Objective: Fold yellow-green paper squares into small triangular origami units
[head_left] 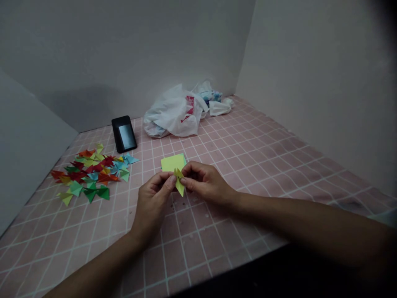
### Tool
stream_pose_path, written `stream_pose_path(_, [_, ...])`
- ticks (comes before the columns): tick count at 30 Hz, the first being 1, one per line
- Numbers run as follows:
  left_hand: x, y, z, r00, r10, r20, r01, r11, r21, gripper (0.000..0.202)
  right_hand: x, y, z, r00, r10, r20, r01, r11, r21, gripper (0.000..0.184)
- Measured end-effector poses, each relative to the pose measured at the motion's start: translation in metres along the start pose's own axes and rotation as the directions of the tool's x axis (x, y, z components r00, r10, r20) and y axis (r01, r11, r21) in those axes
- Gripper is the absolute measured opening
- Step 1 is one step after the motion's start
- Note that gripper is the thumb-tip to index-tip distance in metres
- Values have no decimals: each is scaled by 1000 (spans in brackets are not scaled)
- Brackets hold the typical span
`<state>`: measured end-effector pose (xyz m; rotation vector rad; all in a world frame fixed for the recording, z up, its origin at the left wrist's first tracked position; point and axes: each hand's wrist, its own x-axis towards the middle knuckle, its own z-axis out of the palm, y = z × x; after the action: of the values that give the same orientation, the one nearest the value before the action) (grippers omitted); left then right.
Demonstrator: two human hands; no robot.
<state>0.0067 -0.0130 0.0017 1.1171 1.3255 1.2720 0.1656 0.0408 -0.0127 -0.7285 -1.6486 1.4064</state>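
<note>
I'm seeing the left hand (151, 198) and right hand (206, 182) pinching a folded yellow paper (179, 182) above the pink grid mat (248, 165), just before the yellow paper squares (169, 163); the white plastic bag (173, 114) is sitting crumpled farther back, its contents hidden.

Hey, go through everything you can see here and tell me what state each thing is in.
yellow paper piece, folded, held upright between the fingers
left hand, pinching the yellow paper piece
right hand, pinching it from the other side
yellow paper stack, lying flat on the mat, blue edge showing
colored paper triangles, folded, scattered in a loose pile
black device, propped at a tilt
white plastic bag, crumpled
</note>
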Motion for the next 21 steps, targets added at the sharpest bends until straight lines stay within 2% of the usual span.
stream_pose_path(3, [0,0,0,1000,0,-6,0,1000,23,13,-1,-1,0,1000,-9,3,9,1000,2,14])
stream_pose_path(8, [-1,2,4,997,-19,81,18,1000,12,17,-2,-3,-1,1000,-7,-15,6,999,-50,15])
stream_pose_path(12, [-1,3,7,993,-39,112,37,999,20,19,-3,-5,0,999,32,-30,-32,999,-1,16])
stream_pose_path(17, [1,6,3,987,4,159,-22,993,112,11,-1,-2,-1,1000,17,-10,-17,1000,-7,13])
stream_pose_path(21, [4,7,0,976,-9,217,-27,986,166,14,2,0,-3,998,13,-59,-15,1000,-27,11])
